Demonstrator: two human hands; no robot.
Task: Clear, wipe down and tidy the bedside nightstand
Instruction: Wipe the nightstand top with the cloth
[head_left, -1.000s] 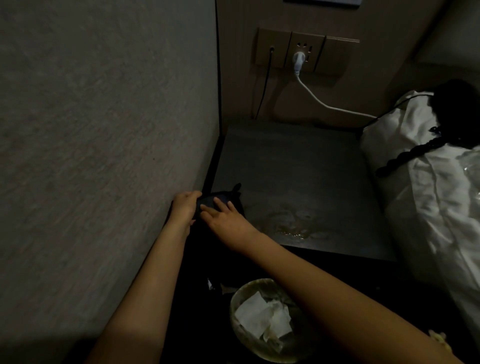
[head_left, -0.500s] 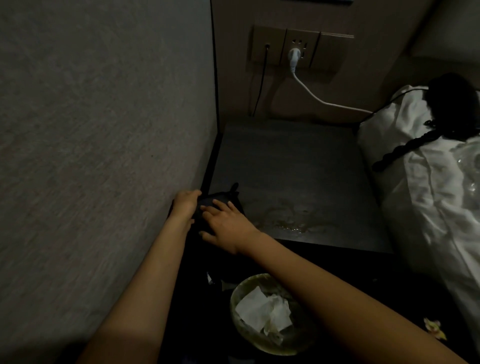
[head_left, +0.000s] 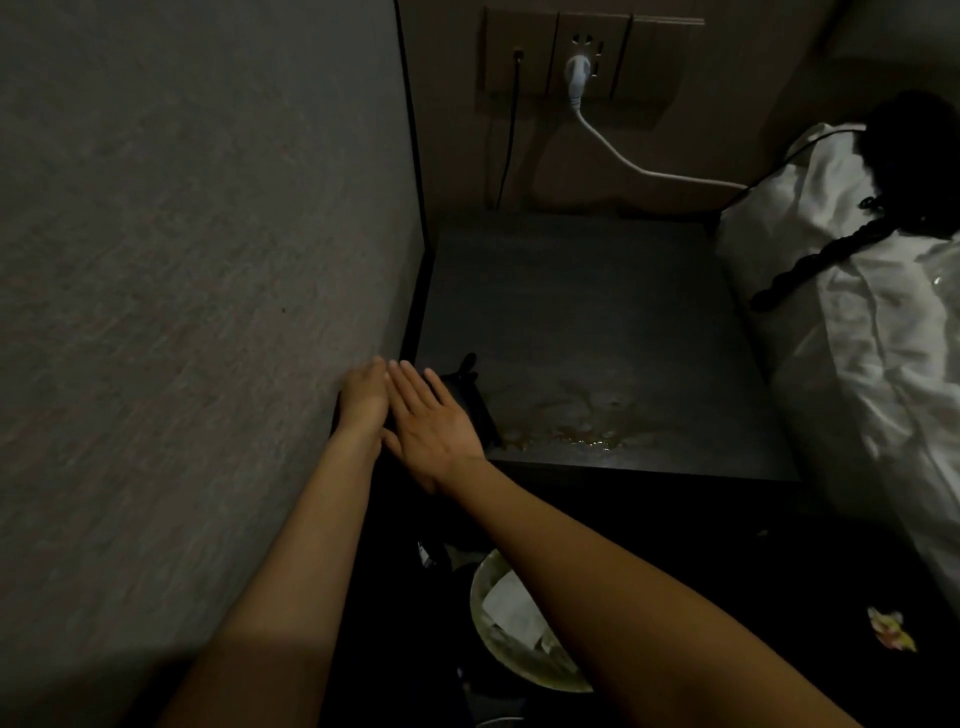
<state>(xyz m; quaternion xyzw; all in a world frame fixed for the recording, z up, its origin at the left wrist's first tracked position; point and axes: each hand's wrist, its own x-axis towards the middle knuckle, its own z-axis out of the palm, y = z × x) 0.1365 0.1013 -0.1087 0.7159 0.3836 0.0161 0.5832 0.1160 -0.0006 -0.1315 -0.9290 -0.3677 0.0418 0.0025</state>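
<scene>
Where the textured grey wall (head_left: 197, 260) meets the front left corner of the nightstand (head_left: 582, 322), both bare forearms reach in from the bottom of the view and the two hands lie side by side. The right hand (head_left: 431, 421) is flat, palm down, its fingers (head_left: 410, 379) straight and close together, pressing on a dark object (head_left: 467, 395) that sits at that corner; only the object's right edge and a small tab at its far end show beyond the fingers, and in the dim light what it is cannot be told. The left hand (head_left: 363, 395) lies just beside the wall, touching the right hand; its fingers look slightly bent over the corner, but whether they hold anything cannot be told.

The nightstand top is a dark, matte, square slab. Near its front edge, right of the hands, a patch of wet, yellowish smears (head_left: 576, 421) glistens. Behind it, a brown panel carries a socket plate (head_left: 592, 57) with a white plug (head_left: 576, 73), whose white cable (head_left: 649, 174) curves right toward the bed. A thin black cable (head_left: 506, 145) hangs straight down beside it. Rumpled white bedding (head_left: 857, 322) fills the right side, with a black braided cord (head_left: 810, 260) lying across it. Below the arms stands a round bin (head_left: 498, 639) with pale crumpled tissue (head_left: 511, 605) inside. A small colourful wrapper (head_left: 891, 629) lies on the dark floor at lower right.
</scene>
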